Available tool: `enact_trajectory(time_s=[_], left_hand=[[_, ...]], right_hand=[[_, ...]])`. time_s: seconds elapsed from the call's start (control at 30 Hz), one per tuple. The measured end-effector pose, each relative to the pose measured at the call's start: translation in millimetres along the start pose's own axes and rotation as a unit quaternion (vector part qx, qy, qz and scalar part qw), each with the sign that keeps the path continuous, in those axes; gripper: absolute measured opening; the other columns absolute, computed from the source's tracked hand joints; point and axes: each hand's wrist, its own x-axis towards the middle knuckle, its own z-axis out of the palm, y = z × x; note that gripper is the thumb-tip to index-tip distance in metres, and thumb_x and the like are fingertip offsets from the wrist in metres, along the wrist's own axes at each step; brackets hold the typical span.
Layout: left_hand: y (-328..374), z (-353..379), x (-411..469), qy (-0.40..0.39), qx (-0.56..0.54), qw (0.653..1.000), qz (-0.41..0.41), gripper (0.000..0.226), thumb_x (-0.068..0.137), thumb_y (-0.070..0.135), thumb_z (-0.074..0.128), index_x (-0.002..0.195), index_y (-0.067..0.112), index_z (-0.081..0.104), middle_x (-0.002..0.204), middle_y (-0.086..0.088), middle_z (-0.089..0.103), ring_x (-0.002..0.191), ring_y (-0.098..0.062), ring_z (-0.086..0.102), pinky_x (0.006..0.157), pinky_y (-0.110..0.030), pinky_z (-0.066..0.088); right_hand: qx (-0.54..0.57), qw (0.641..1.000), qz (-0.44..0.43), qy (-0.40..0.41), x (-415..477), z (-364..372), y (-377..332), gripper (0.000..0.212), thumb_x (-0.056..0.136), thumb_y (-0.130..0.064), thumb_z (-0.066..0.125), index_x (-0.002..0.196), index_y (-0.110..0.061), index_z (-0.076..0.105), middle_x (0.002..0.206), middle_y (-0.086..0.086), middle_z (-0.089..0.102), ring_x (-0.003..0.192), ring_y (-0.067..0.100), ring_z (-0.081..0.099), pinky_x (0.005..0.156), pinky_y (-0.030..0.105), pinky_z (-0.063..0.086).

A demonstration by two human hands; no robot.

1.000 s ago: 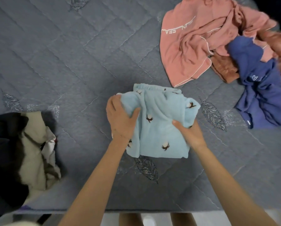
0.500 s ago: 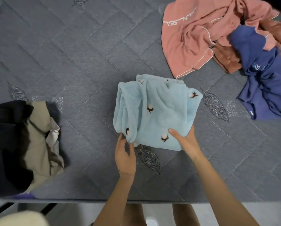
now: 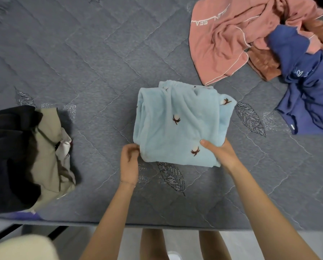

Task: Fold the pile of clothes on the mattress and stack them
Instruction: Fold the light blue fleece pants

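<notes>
1. Head view: we see the folded blue fleece garment [image 3: 181, 124] mid-mattress [image 3: 82, 72]. Our left hand [image 3: 129, 162] pinches its near-left corner, and our right hand [image 3: 219, 152] grips the near-right corner, thumb on top.
2. We judge it light, soft and floppy, so supporting it from beneath should keep the folds.
3. The quilted surface looks yielding. The folded stack [image 3: 25, 156] lies left and the unfolded pile [image 3: 218, 49] far right.

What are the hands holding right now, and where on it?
Both hold the folded light blue garment at its near edge: left hand pinches the left corner, right hand grips the right part, thumb on top.
</notes>
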Motion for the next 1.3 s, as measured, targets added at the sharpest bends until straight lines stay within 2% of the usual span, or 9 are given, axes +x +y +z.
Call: enact_trajectory(time_s=[0.07,0.17,0.23,0.33,0.43,0.53,0.6,0.93,1.3], left_hand=[[10,1,9,0.036,-0.042,0.998,0.010,0.026,0.096,0.015,0.056,0.120,0.015,0.045,0.120,-0.001,0.048,0.103,0.003,0.049,0.091,-0.015,0.039],[29,9,33,-0.050,0.000,0.998,-0.035,0.098,0.070,0.056,0.073,0.147,0.031,0.017,0.142,0.008,0.032,0.127,-0.004,0.037,0.103,-0.023,0.033],[39,16,49,-0.112,0.044,0.990,-0.080,0.121,0.059,0.062,0.080,0.151,0.031,0.008,0.142,0.012,0.033,0.127,-0.008,0.039,0.105,-0.031,0.035],[37,21,64,-0.115,0.020,0.984,-0.132,0.107,0.058,0.057,0.077,0.145,0.017,0.029,0.137,0.000,0.051,0.116,-0.017,0.056,0.101,-0.039,0.046],[30,20,71,-0.126,-0.012,0.979,-0.163,0.090,0.061,0.059,0.079,0.132,0.013,0.049,0.123,-0.005,0.065,0.102,-0.015,0.065,0.085,-0.031,0.053],[32,17,75,-0.190,-0.054,0.959,-0.205,0.068,0.064,0.060,0.077,0.118,0.021,0.065,0.110,0.000,0.072,0.097,-0.014,0.070,0.086,-0.032,0.054],[38,16,74,-0.243,-0.101,0.938,-0.225,0.048,0.067,0.058,0.075,0.104,0.029,0.073,0.108,0.001,0.073,0.097,-0.014,0.070,0.076,-0.030,0.058],[79,-13,40,-0.235,-0.266,0.912,-0.205,0.036,0.083,0.050,0.063,0.105,0.025,0.075,0.116,-0.006,0.070,0.104,-0.023,0.068,0.076,-0.035,0.057],[176,-169,5,-0.170,-0.395,0.893,-0.129,0.040,0.081,0.049,0.064,0.109,0.023,0.074,0.116,-0.005,0.070,0.104,-0.026,0.067,0.078,-0.039,0.056]], right_hand=[[-0.002,1.000,-0.020,-0.007,2,-3,-6,0.074,0.065,-0.036,0.084,0.131,-0.029,0.051,0.119,-0.010,0.068,0.105,0.007,0.066,0.082,0.027,0.055],[0.035,0.998,-0.053,0.010,9,-3,-23,0.079,0.067,-0.035,0.083,0.134,-0.029,0.043,0.123,-0.010,0.065,0.106,0.006,0.066,0.077,0.023,0.056],[0.047,0.997,-0.060,0.013,17,2,-32,0.079,0.071,-0.036,0.081,0.138,-0.027,0.040,0.126,-0.008,0.063,0.109,0.008,0.065,0.083,0.027,0.056],[0.047,0.998,-0.039,0.012,27,15,-36,0.065,0.079,-0.039,0.076,0.136,-0.023,0.049,0.122,-0.004,0.067,0.108,0.013,0.066,0.086,0.031,0.056],[0.058,0.998,-0.027,0.010,31,18,-34,0.055,0.080,-0.040,0.075,0.129,-0.023,0.058,0.113,-0.005,0.072,0.101,0.012,0.069,0.074,0.025,0.058],[0.090,0.995,0.025,-0.044,34,10,-38,0.057,0.078,-0.040,0.075,0.129,-0.020,0.060,0.118,0.003,0.070,0.108,0.021,0.067,0.091,0.041,0.054],[0.102,0.990,0.054,-0.081,34,2,-45,0.058,0.079,-0.040,0.071,0.130,-0.018,0.059,0.122,0.007,0.068,0.113,0.025,0.065,0.094,0.042,0.052],[0.143,0.984,0.040,-0.103,-5,38,-98,0.056,0.082,-0.038,0.065,0.132,-0.015,0.058,0.122,0.010,0.067,0.109,0.026,0.066,0.076,0.034,0.059],[0.134,0.982,-0.085,-0.104,-106,189,-201,0.042,0.076,-0.040,0.077,0.114,-0.024,0.071,0.119,0.004,0.069,0.110,0.025,0.066,0.092,0.041,0.051]])
